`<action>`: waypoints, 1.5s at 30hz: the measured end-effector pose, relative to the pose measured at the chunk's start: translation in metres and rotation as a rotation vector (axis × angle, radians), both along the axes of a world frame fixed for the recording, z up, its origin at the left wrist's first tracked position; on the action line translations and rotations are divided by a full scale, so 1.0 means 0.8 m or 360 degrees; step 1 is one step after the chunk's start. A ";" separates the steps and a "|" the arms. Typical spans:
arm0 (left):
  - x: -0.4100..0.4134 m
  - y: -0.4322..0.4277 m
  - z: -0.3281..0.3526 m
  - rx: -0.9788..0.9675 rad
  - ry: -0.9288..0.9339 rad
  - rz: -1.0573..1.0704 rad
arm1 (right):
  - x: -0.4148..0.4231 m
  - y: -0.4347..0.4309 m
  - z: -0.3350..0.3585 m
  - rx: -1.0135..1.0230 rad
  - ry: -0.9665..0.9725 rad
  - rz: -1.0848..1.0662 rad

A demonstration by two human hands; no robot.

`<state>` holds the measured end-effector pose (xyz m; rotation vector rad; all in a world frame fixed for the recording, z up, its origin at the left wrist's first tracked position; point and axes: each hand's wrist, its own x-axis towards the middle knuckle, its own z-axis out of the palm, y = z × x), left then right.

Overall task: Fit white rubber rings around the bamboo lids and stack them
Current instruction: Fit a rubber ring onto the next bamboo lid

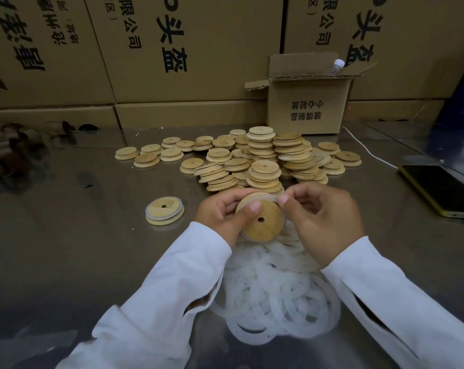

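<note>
round tan bamboo lid, centre hole, tilted, gripped in left hand; right hand pinches white rubber ring at its 1 o'clock rim. ring pile 6 o'clock, bare lid heap 12, ringed lid 9.

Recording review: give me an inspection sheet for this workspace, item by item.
Surface: shiny reflective table.
Job's things: bamboo lid held, white ring stretched at its rim; ringed lid lying alone at left; heap of bare lids behind; ring pile under the wrists.
Clutter: phone at right; dark objects far left, unclear.
Grippers: left hand grips the lid; right hand pinches the ring at the lid's top edge.
Cables: white cable runs toward the phone.
Surroundings: small open box with a bottle; stacked cartons behind.
</note>
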<state>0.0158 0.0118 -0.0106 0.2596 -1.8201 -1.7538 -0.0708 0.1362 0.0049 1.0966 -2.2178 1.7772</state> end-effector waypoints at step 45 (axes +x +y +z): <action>0.002 0.004 0.003 -0.0114 0.0242 0.0353 | 0.010 -0.003 -0.014 -0.0153 -0.0100 0.0062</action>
